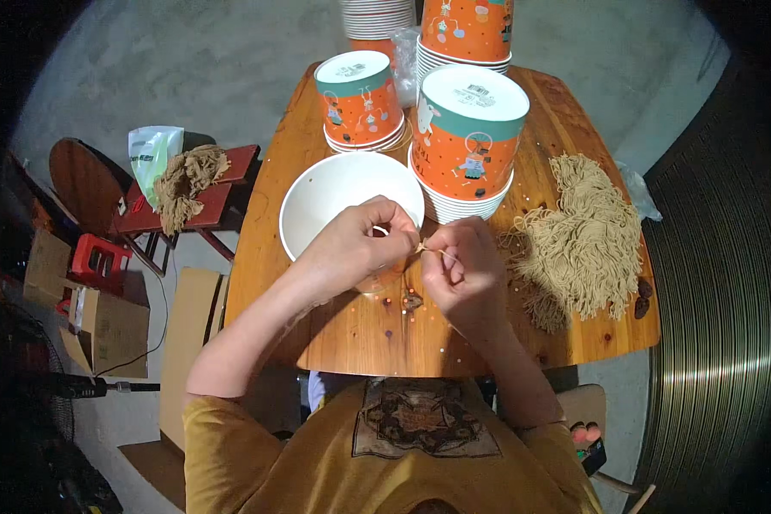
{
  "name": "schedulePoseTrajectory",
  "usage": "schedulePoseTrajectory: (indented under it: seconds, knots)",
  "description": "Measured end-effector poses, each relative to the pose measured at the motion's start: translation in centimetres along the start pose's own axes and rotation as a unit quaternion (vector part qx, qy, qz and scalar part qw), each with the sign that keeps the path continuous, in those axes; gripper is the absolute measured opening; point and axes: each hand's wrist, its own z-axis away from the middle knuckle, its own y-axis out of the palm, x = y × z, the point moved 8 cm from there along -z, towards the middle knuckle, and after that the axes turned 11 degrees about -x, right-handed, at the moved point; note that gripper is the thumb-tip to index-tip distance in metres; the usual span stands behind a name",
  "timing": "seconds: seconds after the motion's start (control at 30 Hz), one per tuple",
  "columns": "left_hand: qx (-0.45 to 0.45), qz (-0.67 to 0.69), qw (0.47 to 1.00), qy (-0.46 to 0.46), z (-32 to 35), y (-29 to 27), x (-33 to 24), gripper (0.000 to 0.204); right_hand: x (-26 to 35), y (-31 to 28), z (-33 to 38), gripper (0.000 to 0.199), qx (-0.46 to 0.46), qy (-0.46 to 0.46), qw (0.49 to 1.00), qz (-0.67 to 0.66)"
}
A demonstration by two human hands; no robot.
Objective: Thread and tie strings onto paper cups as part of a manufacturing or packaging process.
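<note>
Close up, both hands meet over the near rim of the open white paper bowl (338, 201), on the wooden table (351, 338). Left hand (355, 244) curls over the rim, fingertips pinched; right hand (463, 270) pinches the other end of a short tan string (426, 249) stretched between them. I judge the string very light, limp, thin and easy to lose from a pinch, so best held fingertip to fingertip near its ends. The bowl looks light, thin-walled and crushable; I would hold it by the rim.

Around: heap of loose tan strings (587, 236) to the right, well apart from the hands. Stacks of upturned orange-and-teal paper bowls (469, 137) just behind the white bowl, crowding the far side. Small dark bits on the tabletop near the hands. A second bundle of string (184, 180) lies on a red stool off to the left
</note>
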Motion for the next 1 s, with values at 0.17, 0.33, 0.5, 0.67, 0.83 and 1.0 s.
schedulePoseTrajectory:
  seconds: [0.17, 0.33, 0.5, 0.67, 0.83, 1.0]
  knots:
    - [0.002, -0.001, 1.0, 0.012, -0.1, 0.2, 0.3, 0.013, 0.9, 0.1, 0.0, 0.022, -0.007, -0.099, 0.99, 0.099]
    - [0.002, -0.003, 1.0, -0.008, 0.1, 0.2, 0.0, 0.014, -2.1, 0.5, 0.5, 0.018, 0.019, 0.14, 0.985, -0.099]
    - [-0.003, -0.016, 0.999, 0.041, 0.0, 0.1, -0.3, 0.019, -3.7, 1.0, 0.9, 0.016, 0.012, 0.213, 0.958, -0.19]
    - [0.013, -0.059, 0.992, 0.114, 0.1, 0.6, -0.5, 0.018, -3.6, 1.2, 0.9, 0.014, 0.014, 0.218, 0.954, -0.207]
    - [0.002, -0.057, 0.992, 0.112, 0.0, 0.4, -0.3, 0.018, -4.4, 1.3, 1.3, 0.013, 0.014, 0.253, 0.945, -0.209]
    - [-0.007, -0.071, 0.992, 0.1, 0.1, 0.2, -0.4, 0.02, -3.3, 0.2, 0.6, 0.014, -0.012, 0.165, 0.98, -0.111]
